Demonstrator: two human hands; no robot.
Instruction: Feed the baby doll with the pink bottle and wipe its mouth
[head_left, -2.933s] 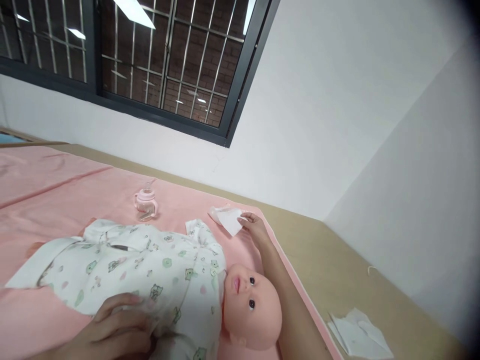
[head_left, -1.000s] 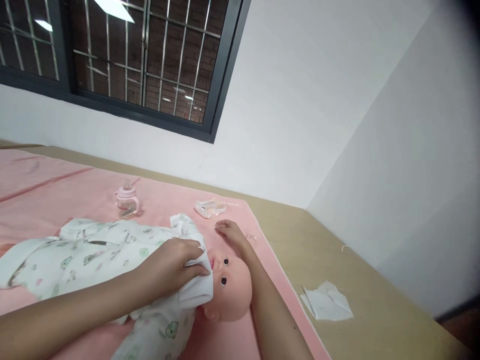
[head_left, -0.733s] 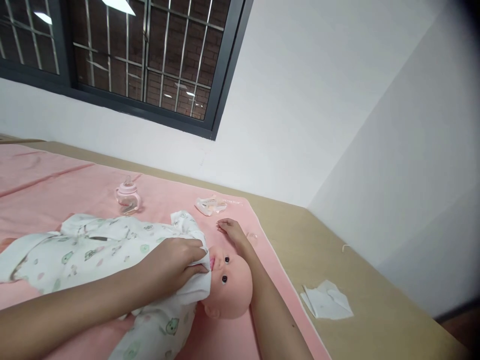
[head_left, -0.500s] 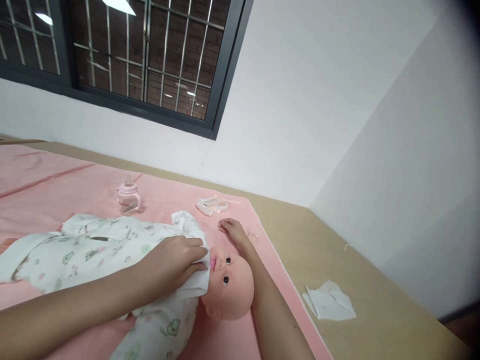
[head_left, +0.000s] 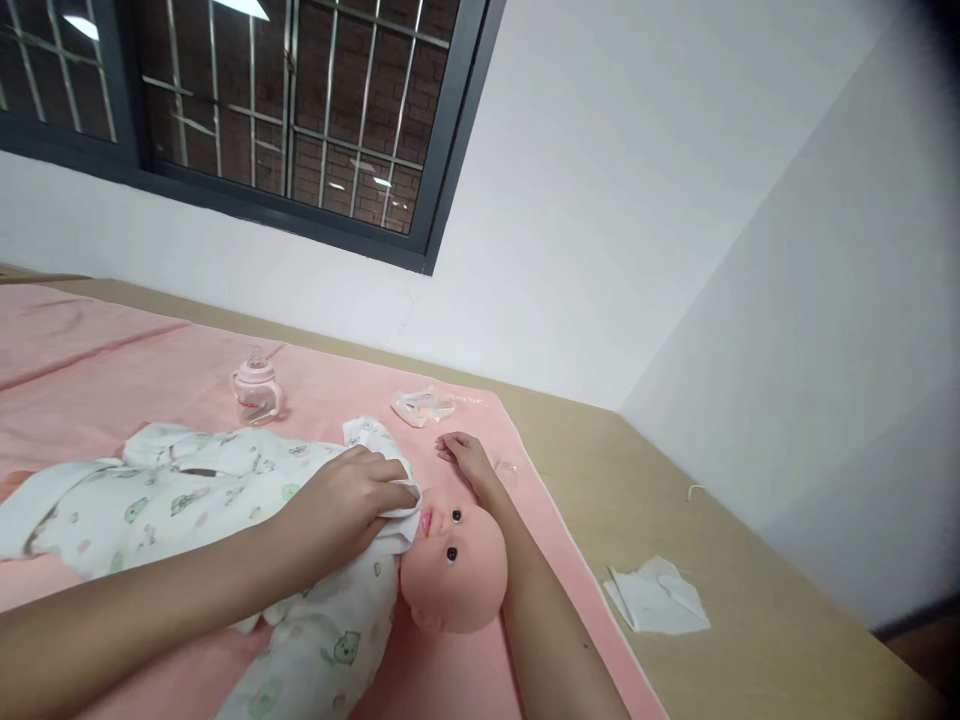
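A baby doll in a white sleepsuit with green animal prints lies on its back, its bald head toward the right. My left hand is closed on a white tissue, pressed against the doll's chin just below the mouth. Beyond the head, my right hand rests on the pink blanket with its fingers stretched out and nothing in them. My right forearm runs along the top of the doll's head.
A pink-handled baby bottle stands beyond the doll. Near my right hand lie a crumpled clear wrapper and a small clear cap-like piece. Folded white tissue is on the wooden surface at the right. A white wall and barred window rise behind.
My left hand has shifted slightly with the tissue, which is now more bunched under its fingers at the doll's chin. My right hand stays in place.
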